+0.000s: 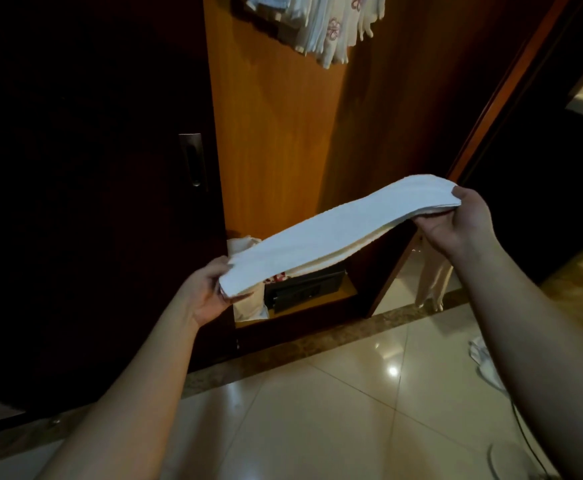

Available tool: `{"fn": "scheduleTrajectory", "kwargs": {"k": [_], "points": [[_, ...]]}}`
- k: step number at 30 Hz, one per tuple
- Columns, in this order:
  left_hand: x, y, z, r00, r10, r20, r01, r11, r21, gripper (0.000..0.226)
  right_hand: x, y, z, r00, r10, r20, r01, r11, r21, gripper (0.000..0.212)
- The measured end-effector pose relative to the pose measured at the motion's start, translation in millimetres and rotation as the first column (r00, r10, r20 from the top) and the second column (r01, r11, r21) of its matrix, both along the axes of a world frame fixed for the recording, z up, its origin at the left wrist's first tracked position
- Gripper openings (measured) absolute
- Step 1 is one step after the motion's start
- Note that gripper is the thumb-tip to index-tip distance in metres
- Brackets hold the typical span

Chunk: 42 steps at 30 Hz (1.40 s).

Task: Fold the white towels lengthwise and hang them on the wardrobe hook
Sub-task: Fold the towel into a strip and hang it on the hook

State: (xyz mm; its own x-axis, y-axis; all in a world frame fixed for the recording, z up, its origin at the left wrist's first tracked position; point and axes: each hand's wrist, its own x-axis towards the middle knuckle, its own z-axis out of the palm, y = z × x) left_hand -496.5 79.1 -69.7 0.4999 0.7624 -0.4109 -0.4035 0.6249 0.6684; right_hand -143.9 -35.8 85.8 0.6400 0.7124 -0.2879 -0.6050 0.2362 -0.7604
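Clearly one folded white towel (345,233) is stretched in the air between two hands. Several more towels (321,26) hang at the top of the open wooden wardrobe (283,133), above a glossy tiled floor (335,410). At its lower end the left hand (210,289) pinches the towel; at its raised end the right hand (456,220) grips it.
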Motion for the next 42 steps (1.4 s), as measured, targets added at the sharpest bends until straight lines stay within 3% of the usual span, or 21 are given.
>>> {"fn": "scheduleTrajectory", "kwargs": {"k": [2,4,8,13,17,20,23,25,26,28,32,34,36,39,42], "points": [[4.9,0.1,-10.0,0.998,-0.007,-0.056,0.006,1.000,-0.017,0.043,-1.1,-0.9,9.9,0.999,-0.007,-0.039,0.008,1.000,0.029,0.039],[15.7,-0.4,-20.2,0.979,0.014,-0.204,-0.016,1.000,-0.005,0.060,-4.8,-1.1,22.7,0.999,0.044,-0.029,-0.043,0.999,0.024,0.039],[46.0,-7.5,-40.9,0.963,0.075,-0.260,-0.089,0.995,-0.042,0.069,-23.0,2.6,44.9,0.995,0.089,-0.040,-0.085,0.993,0.078,0.038],[84.4,-22.9,-46.6,0.952,0.005,-0.305,-0.025,0.998,-0.062,0.067,-43.7,9.4,66.6,0.994,0.089,-0.056,-0.075,0.975,0.209,0.027],[110.7,-31.6,-38.9,0.952,-0.072,-0.296,0.065,0.997,-0.033,0.064,-49.8,16.4,75.9,0.990,0.120,-0.070,-0.097,0.957,0.273,0.033],[125.0,-33.6,-22.6,0.879,-0.145,-0.455,0.174,0.985,0.021,0.061,-55.2,21.3,85.0,0.994,0.102,-0.047,-0.084,0.952,0.295,0.030],[133.5,-41.4,13.3,0.788,0.055,-0.614,0.073,0.981,0.182,0.035,-56.8,25.5,95.4,0.997,0.079,-0.011,-0.072,0.949,0.307,0.038],[137.7,-50.4,44.2,0.837,0.199,-0.510,0.000,0.932,0.363,0.023,-57.2,29.3,101.2,0.996,0.077,0.036,-0.084,0.945,0.317,0.028],[139.9,-56.4,62.0,0.896,0.179,-0.406,0.015,0.903,0.430,0.037,-58.4,31.3,104.2,0.996,0.066,0.065,-0.084,0.942,0.325,0.021],[146.3,-68.8,101.5,0.975,0.005,-0.221,0.120,0.830,0.544,0.062,-63.4,36.5,112.7,0.990,0.046,0.136,-0.089,0.939,0.331,0.020],[176.0,-73.1,162.0,0.971,-0.161,-0.176,0.239,0.670,0.703,0.090,-71.9,50.2,135.4,0.979,0.059,0.194,-0.119,0.941,0.315,0.027],[191.9,-67.5,189.8,0.968,-0.183,-0.169,0.249,0.677,0.693,0.108,-74.1,56.0,149.1,0.980,0.063,0.187,-0.122,0.940,0.320,0.032],[205.0,-61.7,218.3,0.981,-0.159,-0.113,0.193,0.714,0.673,0.111,-75.2,61.3,163.1,0.982,0.054,0.178,-0.114,0.931,0.346,0.040],[220.6,-52.5,252.3,0.994,-0.105,0.038,0.050,0.722,0.690,0.084,-70.0,68.7,183.2,0.982,0.070,0.175,-0.134,0.910,0.391,0.041],[233.0,-34.1,272.1,0.975,-0.073,0.210,-0.084,0.757,0.649,0.117,-57.2,75.0,196.3,0.972,0.106,0.207,-0.190,0.877,0.442,0.024]]}}
